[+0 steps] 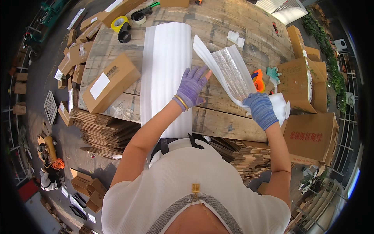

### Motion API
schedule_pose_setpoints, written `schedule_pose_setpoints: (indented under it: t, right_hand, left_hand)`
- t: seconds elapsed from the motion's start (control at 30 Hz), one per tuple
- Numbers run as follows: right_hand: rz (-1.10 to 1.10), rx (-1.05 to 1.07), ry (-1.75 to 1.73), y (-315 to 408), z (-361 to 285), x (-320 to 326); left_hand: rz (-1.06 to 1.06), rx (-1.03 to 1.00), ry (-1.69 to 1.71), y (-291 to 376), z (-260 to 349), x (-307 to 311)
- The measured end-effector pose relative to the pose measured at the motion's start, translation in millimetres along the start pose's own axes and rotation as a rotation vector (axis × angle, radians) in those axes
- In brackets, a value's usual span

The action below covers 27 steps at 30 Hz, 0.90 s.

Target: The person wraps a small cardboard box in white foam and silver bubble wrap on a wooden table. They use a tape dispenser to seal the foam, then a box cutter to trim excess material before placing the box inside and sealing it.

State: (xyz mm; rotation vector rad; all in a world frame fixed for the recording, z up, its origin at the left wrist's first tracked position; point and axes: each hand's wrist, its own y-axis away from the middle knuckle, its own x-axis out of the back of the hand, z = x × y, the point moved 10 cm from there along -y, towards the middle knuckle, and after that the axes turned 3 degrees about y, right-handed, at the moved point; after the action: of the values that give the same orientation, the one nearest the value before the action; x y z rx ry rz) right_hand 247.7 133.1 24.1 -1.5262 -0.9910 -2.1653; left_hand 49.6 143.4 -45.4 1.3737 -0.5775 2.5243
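Note:
A long white foam sheet [168, 58] lies flat across the wooden table. Over its right edge rests my left hand [191, 86] in a purple glove, fingers spread and holding nothing. My right hand [260, 109], in a blue glove, grips the near end of a smaller piece of foam wrap [232, 73]. That piece shows a silvery, shiny inner face and a curled white left edge. Beneath and beside my right hand is more crumpled white foam [280, 106]. An orange tape dispenser [258, 80] sits just beyond the right hand.
A taped cardboard box [111, 83] with a white label lies on the table's left. Tape rolls [119, 23] and a black tape dispenser [124, 32] are at the far left. Open cartons [298, 83] line the right side. Flattened cardboard [108, 131] is stacked below the near edge.

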Motion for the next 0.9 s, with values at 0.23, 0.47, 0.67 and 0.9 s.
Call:
schedule_pose_setpoints:
  t: [0.23,0.47,0.67,0.9]
  right_hand:
    - [0.003,-0.490,0.413,102,95,174]
    - [0.212,-0.264,0.721,-7,80,251]
    - [0.925,-0.061,0.063,-153,4,146]
    - [0.222,-0.417,-0.369,-185,-60,-144]
  left_hand:
    - [0.089,-0.069,0.230,-48,54,1]
    - [-0.436,0.129,0.838,-45,84,-74]
    - [-0.111,0.875,1.056,47,-37,-154]
    - [-0.182,1.233,0.738,123,-109,-188]
